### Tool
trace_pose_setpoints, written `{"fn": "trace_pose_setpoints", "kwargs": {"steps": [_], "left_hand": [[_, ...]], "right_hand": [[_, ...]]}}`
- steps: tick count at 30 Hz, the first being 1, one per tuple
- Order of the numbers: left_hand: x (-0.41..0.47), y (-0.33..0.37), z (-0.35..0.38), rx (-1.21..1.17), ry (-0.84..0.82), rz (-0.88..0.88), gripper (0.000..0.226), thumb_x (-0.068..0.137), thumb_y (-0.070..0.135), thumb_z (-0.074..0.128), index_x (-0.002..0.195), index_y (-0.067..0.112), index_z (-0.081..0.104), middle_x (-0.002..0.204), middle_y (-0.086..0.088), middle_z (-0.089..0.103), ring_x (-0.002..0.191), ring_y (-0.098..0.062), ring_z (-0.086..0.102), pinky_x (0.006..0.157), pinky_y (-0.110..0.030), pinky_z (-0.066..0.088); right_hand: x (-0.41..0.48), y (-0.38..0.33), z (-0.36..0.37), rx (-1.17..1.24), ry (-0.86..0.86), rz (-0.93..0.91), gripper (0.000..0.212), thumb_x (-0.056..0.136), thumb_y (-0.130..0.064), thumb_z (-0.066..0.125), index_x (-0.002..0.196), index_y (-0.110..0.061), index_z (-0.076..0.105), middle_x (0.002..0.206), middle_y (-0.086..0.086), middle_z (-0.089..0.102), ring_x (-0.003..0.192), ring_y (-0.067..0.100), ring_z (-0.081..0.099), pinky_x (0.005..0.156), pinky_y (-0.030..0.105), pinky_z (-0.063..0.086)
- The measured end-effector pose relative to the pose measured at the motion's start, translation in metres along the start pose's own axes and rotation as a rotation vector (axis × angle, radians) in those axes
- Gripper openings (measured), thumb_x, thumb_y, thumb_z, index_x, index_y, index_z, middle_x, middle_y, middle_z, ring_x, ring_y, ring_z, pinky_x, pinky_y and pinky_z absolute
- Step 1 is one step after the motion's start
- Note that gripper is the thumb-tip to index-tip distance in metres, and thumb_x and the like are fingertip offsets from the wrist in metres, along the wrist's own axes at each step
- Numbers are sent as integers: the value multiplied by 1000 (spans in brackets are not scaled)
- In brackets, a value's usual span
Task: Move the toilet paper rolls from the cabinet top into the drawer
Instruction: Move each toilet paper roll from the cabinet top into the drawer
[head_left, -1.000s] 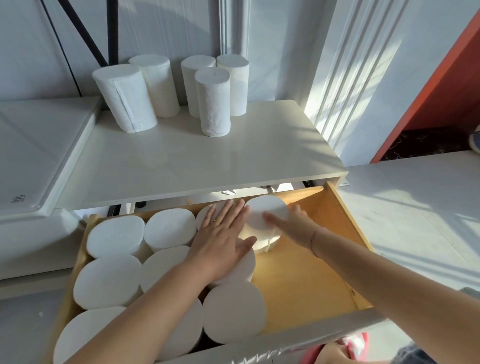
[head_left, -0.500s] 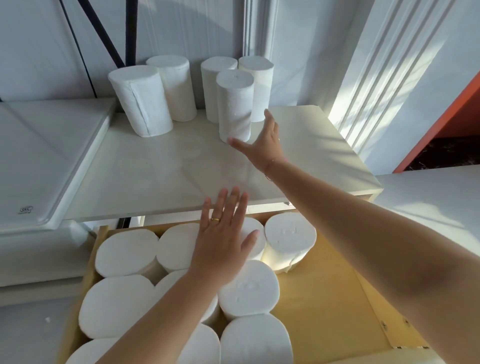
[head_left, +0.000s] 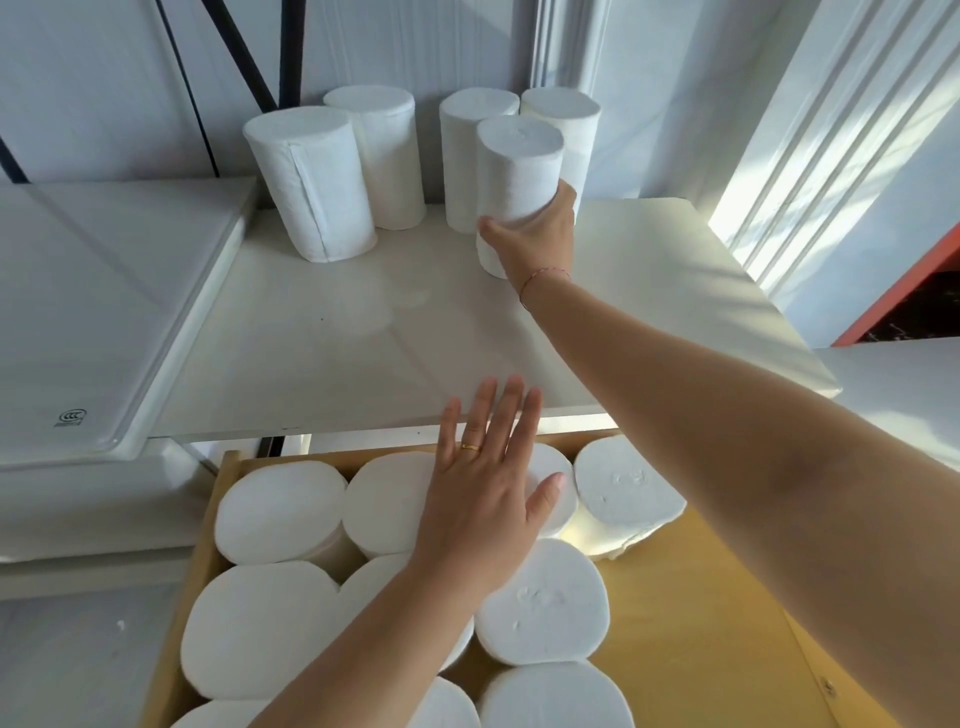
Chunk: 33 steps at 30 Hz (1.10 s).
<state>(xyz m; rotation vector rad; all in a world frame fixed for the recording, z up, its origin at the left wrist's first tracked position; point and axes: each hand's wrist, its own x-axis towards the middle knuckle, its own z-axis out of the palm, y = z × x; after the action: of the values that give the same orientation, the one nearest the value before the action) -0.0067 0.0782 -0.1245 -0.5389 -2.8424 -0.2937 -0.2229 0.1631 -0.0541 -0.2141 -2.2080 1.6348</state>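
Wrapping round the lower half of the front roll (head_left: 519, 166), the right hand (head_left: 535, 244) has its thumb on the roll's left side and its fingers curled out of sight behind the right side, so the grip is closed on the paper. The roll stands upright on the cabinet top (head_left: 337, 338), long axis vertical and flat end facing up; whether its base is touching the surface or just off it cannot be told, since the wrist hides that edge. A thin red thread bracelet (head_left: 543, 275) circles that wrist. Four more rolls stand upright behind and beside it along the wall: a wide one at far left (head_left: 311, 187), one just behind that (head_left: 387, 156), and a pair at the back (head_left: 467, 156) (head_left: 569, 119), both close against the held roll. Below the cabinet's front edge the wooden drawer (head_left: 717, 613) is pulled out. Its left and middle part is packed with drawer rolls (head_left: 280, 509) set on end, axes vertical, round white ends facing up and pressed against one another; the rightmost one (head_left: 623, 488) sits beside bare wood. The left hand (head_left: 488, 504) is spread flat over the packed rolls, fingers straight and slightly apart, pointing towards the cabinet, a gold ring (head_left: 471, 446) on one finger; it holds nothing, and whether the palm presses on the paper cannot be told. A white slab (head_left: 104, 312) lies to the left of the cabinet top.
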Motion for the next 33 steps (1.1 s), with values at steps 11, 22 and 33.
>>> {"fn": "trace_pose_setpoints", "kwargs": {"steps": [11,22,33], "left_hand": [[-1,2,-3,15,-2,-9,66,95,53,15,150,18,4,159,-2,3,146,-22,-4,117,-44,-9],[-10,11,-6,25,-63,-31,67,95,55,14,148,22,-11,154,5,-21,140,-15,-26,111,-37,-24],[-38,38,-7,-39,-288,97,67,94,57,13,147,27,-13,151,11,-26,137,-7,-30,114,-34,-18]], "right_hand": [[-35,7,-72,-120,-116,-55,68,63,-34,75,119,-16,42,104,-4,56,95,18,55,74,26,43],[-126,9,-255,100,-641,49,81,60,-25,78,134,-14,47,125,13,64,118,26,61,102,46,49],[-188,66,-308,-180,-1063,299,75,65,3,75,130,-21,48,116,2,66,112,18,63,94,36,54]]}}
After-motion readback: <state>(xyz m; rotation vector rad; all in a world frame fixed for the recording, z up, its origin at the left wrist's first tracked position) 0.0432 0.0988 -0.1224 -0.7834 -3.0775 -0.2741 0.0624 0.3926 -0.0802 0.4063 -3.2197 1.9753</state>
